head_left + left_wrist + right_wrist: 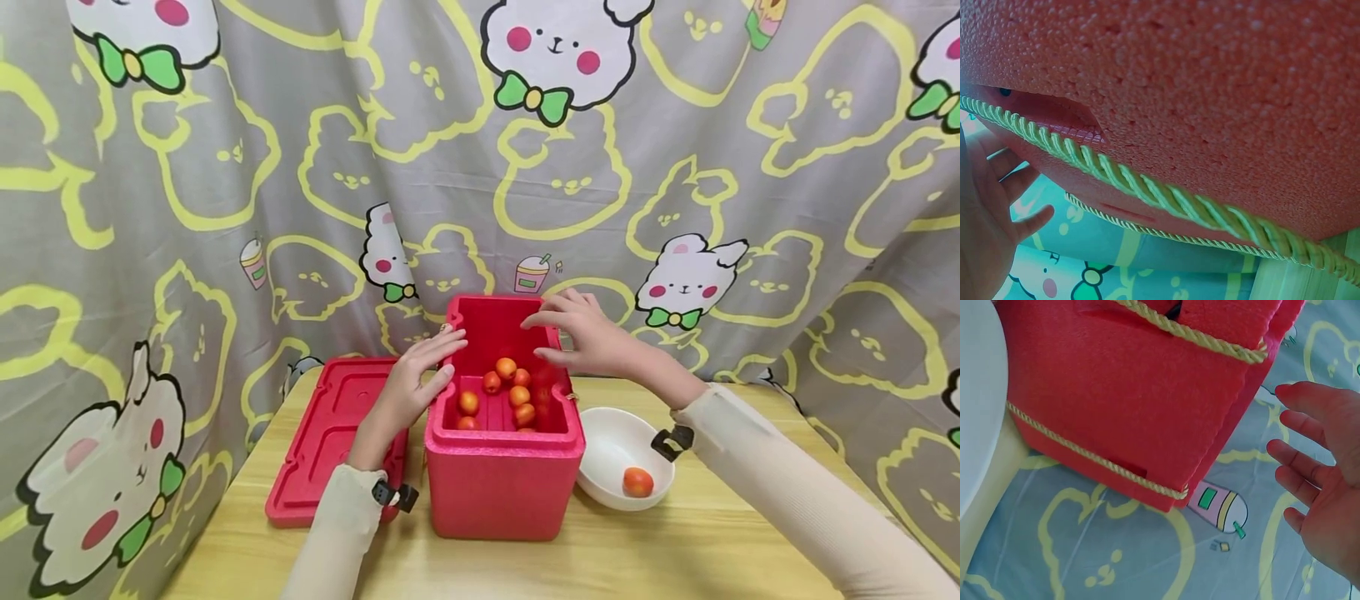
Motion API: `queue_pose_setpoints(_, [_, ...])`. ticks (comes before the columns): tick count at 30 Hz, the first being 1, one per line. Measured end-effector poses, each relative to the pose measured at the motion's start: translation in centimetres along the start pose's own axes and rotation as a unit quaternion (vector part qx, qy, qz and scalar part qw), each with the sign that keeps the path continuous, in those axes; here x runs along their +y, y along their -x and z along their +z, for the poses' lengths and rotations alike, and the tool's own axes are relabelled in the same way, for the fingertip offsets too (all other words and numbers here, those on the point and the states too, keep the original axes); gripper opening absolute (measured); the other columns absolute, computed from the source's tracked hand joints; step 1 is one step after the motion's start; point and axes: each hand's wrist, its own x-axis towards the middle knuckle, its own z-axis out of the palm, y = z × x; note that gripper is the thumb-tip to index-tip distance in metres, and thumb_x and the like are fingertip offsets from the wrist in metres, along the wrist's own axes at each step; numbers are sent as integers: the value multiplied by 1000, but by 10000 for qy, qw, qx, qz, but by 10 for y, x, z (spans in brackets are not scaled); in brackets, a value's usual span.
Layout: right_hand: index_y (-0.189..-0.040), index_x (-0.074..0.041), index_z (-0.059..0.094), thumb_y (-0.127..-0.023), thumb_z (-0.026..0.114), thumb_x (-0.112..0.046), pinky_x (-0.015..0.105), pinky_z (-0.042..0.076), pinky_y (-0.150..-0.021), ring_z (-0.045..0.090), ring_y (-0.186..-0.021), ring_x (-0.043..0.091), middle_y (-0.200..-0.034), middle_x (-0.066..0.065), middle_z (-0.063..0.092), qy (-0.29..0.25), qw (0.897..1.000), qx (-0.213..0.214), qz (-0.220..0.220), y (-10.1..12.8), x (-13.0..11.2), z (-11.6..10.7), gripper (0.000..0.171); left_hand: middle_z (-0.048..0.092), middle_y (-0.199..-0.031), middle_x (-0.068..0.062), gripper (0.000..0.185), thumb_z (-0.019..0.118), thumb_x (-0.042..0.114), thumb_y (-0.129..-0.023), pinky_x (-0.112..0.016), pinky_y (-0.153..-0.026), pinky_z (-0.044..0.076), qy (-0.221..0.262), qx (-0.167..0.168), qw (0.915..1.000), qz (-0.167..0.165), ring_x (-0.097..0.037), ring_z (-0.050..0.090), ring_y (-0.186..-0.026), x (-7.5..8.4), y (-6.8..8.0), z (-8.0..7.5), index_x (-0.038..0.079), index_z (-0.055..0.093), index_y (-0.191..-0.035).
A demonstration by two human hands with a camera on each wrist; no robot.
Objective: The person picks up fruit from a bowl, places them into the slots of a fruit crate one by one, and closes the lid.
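Open red foam box [498, 475] holding fruit [506, 367]

Open red box [504, 467] hemmed by lid [322, 437], bowl [611, 442], curtain [225, 208] behind.

Looks like a home corner set up for recording: small wooden desk [675, 550] pushed against a grey cartoon-bunny curtain [225, 167] hung as a backdrop, with a red foam cooler box [502, 483], its lid [322, 442] and a white bowl [607, 442] on top.
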Motion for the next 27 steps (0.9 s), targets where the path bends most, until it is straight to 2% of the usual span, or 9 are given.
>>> queue_pose_setpoints(11, [-120, -11, 73, -80, 86, -16, 44, 37, -86, 52, -106, 22, -110, 8, 69, -396, 9974, 601, 50, 36, 32, 3, 43, 55, -152, -4, 48, 58, 27, -96, -62, -120, 32, 19, 28, 10000, 8, -27, 42, -149, 0, 0, 0, 13, 61, -142])
queue_pose_setpoints(19, [-120, -14, 73, -80, 85, -16, 43, 38, -85, 53, -104, 20, -113, 7, 70, -382, 9975, 553, 226, 68, 52, 14, 41, 54, -153, -4, 49, 58, 28, -97, -63, -119, 32, -4, 6, 10000, -39, -27, 42, -149, 2, 0, 1, 12, 60, -143])
queue_pose_setpoints(27, [-114, -16, 75, -75, 89, -18, 38, 35, -78, 51, -95, 14, -103, -1, 69, -302, 9990, 277, 157, 96, 66, 31, 41, 54, -153, -3, 49, 59, 28, -97, -60, -120, 33, 9, -6, 10000, -28, -24, 41, -150, 0, 0, 1, 13, 60, -143])
